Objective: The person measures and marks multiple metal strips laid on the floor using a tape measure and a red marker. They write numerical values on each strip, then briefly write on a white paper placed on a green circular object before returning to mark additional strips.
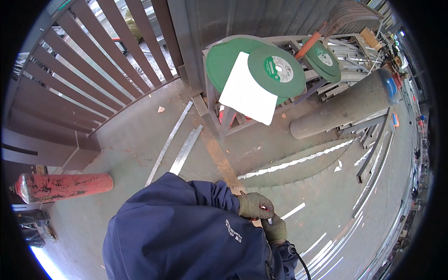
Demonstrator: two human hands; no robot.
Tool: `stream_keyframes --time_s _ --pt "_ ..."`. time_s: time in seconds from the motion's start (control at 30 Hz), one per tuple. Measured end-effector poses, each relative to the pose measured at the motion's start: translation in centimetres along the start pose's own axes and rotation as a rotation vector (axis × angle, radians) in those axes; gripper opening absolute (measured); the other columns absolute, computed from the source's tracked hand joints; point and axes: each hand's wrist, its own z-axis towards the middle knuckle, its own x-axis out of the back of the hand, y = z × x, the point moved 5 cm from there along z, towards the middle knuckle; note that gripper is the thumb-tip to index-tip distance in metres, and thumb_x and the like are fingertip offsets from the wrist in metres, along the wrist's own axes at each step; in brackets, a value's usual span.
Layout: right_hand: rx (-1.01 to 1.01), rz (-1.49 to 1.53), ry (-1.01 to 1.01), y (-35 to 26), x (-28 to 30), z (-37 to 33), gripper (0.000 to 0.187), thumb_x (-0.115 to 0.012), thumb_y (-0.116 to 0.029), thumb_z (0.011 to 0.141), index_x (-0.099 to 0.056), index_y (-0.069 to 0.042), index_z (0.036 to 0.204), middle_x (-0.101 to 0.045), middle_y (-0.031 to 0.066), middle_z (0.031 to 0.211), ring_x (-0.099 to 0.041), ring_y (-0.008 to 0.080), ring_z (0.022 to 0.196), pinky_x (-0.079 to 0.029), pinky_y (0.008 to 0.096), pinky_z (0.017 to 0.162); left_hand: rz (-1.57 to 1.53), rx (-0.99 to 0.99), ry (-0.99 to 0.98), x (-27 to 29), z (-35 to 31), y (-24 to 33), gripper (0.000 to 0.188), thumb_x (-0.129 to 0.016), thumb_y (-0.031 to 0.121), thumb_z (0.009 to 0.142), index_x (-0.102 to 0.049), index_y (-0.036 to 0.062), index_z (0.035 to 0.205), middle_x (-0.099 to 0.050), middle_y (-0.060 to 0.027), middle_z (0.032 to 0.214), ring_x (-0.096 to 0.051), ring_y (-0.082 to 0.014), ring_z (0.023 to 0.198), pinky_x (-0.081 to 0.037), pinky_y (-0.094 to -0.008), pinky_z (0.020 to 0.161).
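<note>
Grey workshop floor [140,140] strewn with metal strips, and just beside the navy jacket [186,233], gloved left hand [254,205] and right hand [275,228], fingers curled together on a small pale piece [267,215], probably light, stiff, best pinched at its edges.

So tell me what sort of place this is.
Most likely a metal fabrication or welding workshop: large green cutting discs lean on a steel rack, gas cylinders lie on the concrete floor, and metal strips are scattered about.
</note>
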Motion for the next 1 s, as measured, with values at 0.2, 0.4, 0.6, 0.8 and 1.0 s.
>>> stream_keyframes --time_s 0.2,0.4,0.6,0.8,1.0 --pt "-0.012 -0.027 -0.007 0.8 -0.3 0.5 0.041 -0.073 -0.040 0.090 -0.072 -0.004 0.109 -0.072 0.0264 0.091 -0.072 0.0439 0.091 -0.056 0.0490 0.073 -0.011 0.009 -0.066 0.2 0.1 0.0 0.032 -0.068 0.036 0.099 -0.074 0.0089 0.115 -0.071 -0.0037 0.086 -0.065 -0.0088 0.067 -0.055 -0.0281 0.063" --pt "0.021 -0.030 0.011 1.1 -0.3 0.7 0.040 -0.072 -0.041 0.090 -0.071 -0.005 0.109 -0.072 0.0261 0.091 -0.072 0.0447 0.090 -0.056 0.0497 0.072 0.021 -0.041 -0.069 0.5 0.3 0.2 0.034 -0.067 0.035 0.099 -0.072 0.0081 0.120 -0.072 -0.0048 0.090 -0.067 -0.0104 0.070 -0.055 -0.0286 0.065" --pt "-0.012 0.034 0.012 0.8 0.0 0.5 0.040 -0.072 -0.042 0.091 -0.071 -0.005 0.107 -0.072 0.0262 0.090 -0.071 0.0452 0.090 -0.056 0.0502 0.072 0.062 -0.090 -0.064 0.3 0.9 -0.1 0.034 -0.067 0.036 0.100 -0.073 0.0076 0.119 -0.073 -0.0056 0.093 -0.068 -0.0116 0.072 -0.055 -0.0294 0.066" --pt "-0.026 0.048 0.031 2.1 -0.5 -0.1 0.039 -0.072 -0.040 0.091 -0.071 -0.005 0.106 -0.072 0.0265 0.091 -0.072 0.0446 0.091 -0.056 0.0495 0.072 0.089 -0.042 -0.105 -0.4 1.3 0.0 0.034 -0.067 0.037 0.100 -0.073 0.0084 0.118 -0.074 -0.0057 0.095 -0.069 -0.0123 0.081 -0.056 -0.0304 0.072" --pt "-0.096 0.024 -0.014 1.9 -0.6 -1.4 0.039 -0.069 -0.040 0.091 -0.070 -0.008 0.113 -0.073 0.0249 0.096 -0.070 0.0451 0.094 -0.055 0.0527 0.079 0.174 -0.068 -0.129 -1.5 2.1 -1.3 0.036 -0.067 0.039 0.100 -0.074 0.0093 0.118 -0.074 -0.0067 0.097 -0.069 -0.0139 0.082 -0.056 -0.0309 0.073"
